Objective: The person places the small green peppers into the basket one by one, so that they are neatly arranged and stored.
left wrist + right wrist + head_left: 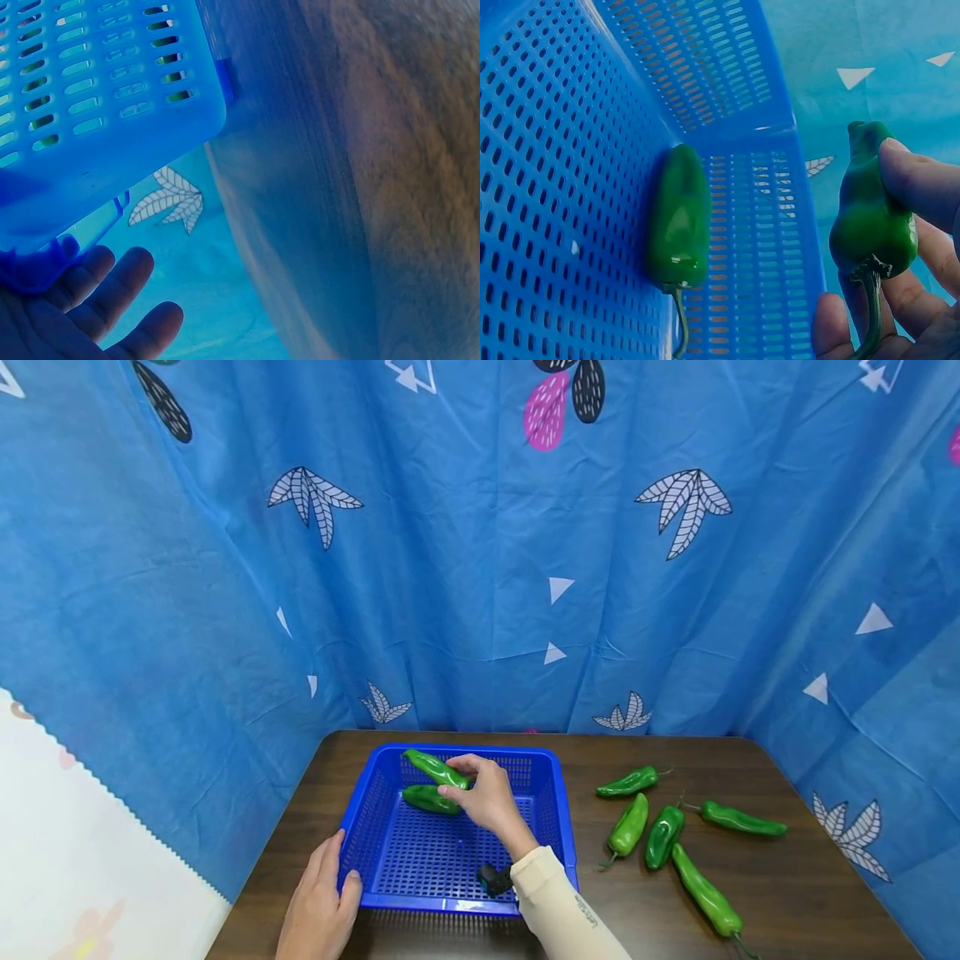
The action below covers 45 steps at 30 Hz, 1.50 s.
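Currently in our right hand: with our right hand point(487, 793), we pinch a green pepper point(431, 767) between thumb and fingers, above the floor of the blue basket point(420, 905), toward eleven o'clock if noon is the far side; its stem end points into our palm.
Left hand: at the basket's eight o'clock, our left hand point(317, 893) rests against the outside near the corner, fingers fairly straight and a little apart.
Second pepper in basket: a darker pepper point(423, 798) lies on the basket's floor at ten o'clock, just nearer to us than the held one; our right thumb hides its end.
Loose peppers: five more lie on the brown table point(622, 910) from two to four o'clock of the basket: a small one point(626, 783) farthest away, a light one point(630, 825) and a dark one point(663, 837) side by side, a slim one point(742, 820) farther right, a long one point(707, 892) nearest us.
In the way: our cream sleeve point(558, 902) crosses the basket's rim at five o'clock and covers that corner; a black device point(492, 879) at our wrist hides some mesh.
Backdrop: blue curtain point(480, 577) at noon, pale cloth point(75, 827) at nine.
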Motion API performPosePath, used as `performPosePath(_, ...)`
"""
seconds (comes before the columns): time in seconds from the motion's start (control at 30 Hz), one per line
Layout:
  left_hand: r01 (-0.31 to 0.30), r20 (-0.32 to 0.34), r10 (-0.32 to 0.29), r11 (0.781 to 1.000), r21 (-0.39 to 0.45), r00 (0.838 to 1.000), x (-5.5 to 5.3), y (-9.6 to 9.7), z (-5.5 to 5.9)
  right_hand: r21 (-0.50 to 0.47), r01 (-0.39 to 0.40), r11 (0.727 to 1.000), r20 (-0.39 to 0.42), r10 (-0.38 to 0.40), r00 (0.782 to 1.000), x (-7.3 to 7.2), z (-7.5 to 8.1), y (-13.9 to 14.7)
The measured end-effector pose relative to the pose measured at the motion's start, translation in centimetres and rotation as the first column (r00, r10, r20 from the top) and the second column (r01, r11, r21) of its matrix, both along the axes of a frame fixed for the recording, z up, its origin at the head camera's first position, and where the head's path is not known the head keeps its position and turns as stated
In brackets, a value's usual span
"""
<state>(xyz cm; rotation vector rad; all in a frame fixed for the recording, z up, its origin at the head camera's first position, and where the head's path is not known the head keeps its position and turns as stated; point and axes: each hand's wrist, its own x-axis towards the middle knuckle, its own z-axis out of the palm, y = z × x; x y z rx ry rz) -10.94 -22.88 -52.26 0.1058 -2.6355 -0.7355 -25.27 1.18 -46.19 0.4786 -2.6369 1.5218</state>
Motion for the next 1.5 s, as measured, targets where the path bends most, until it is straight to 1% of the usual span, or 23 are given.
performPosePath(0.23, -0.001, 0.028, 0.001, 1.000, 0.000, 1.000, 0.0, 0.2, 0.1, 0.002, -0.013, 1.000, 0.024, 0.013, 1.000, -0.4, -1.1, -0.6)
performPosePath(0.43, -0.005, 0.030, 0.006, 1.000, -0.003, 1.000, 0.0, 0.2, 0.1, 0.033, -0.052, 0.998, 0.083, 0.049, 0.995, -0.6, -2.2, -0.7)
performPosePath(0.6, -0.008, 0.006, 0.008, 1.000, -0.013, 1.000, 0.0, 0.2, 0.1, 0.058, -0.091, 0.994, 0.119, 0.084, 0.989, -0.7, -2.8, -0.9)
performPosePath(0.7, -0.009, -0.020, 0.009, 1.000, -0.019, 1.000, 0.0, 0.2, 0.0, 0.050, -0.112, 0.992, 0.139, 0.104, 0.985, -0.7, -3.0, -0.9)
performPosePath(0.77, -0.011, -0.024, 0.011, 1.000, -0.021, 1.000, 0.1, 0.2, 0.0, 0.044, -0.124, 0.991, 0.154, 0.116, 0.981, -0.7, -3.0, -1.0)
performPosePath(1.07, -0.023, 0.051, 0.023, 1.000, -0.011, 0.998, 0.0, 0.2, 0.2, 0.055, -0.179, 0.982, 0.218, 0.163, 0.962, -0.8, -3.7, -1.1)
performPosePath(1.13, -0.022, 0.053, 0.023, 1.000, -0.013, 0.998, 0.0, 0.2, 0.3, 0.066, -0.191, 0.979, 0.224, 0.172, 0.959, -0.8, -3.9, -1.2)
performPosePath(1.3, -0.026, 0.049, 0.027, 1.000, -0.014, 0.998, 0.0, 0.2, 0.3, 0.103, -0.204, 0.973, 0.214, 0.179, 0.960, -0.8, -4.1, -1.2)
performPosePath(1.5, -0.029, 0.068, 0.030, 0.999, -0.013, 0.997, -0.1, 0.3, 0.4, 0.128, -0.216, 0.968, 0.208, 0.187, 0.960, -1.0, -4.4, -1.2)
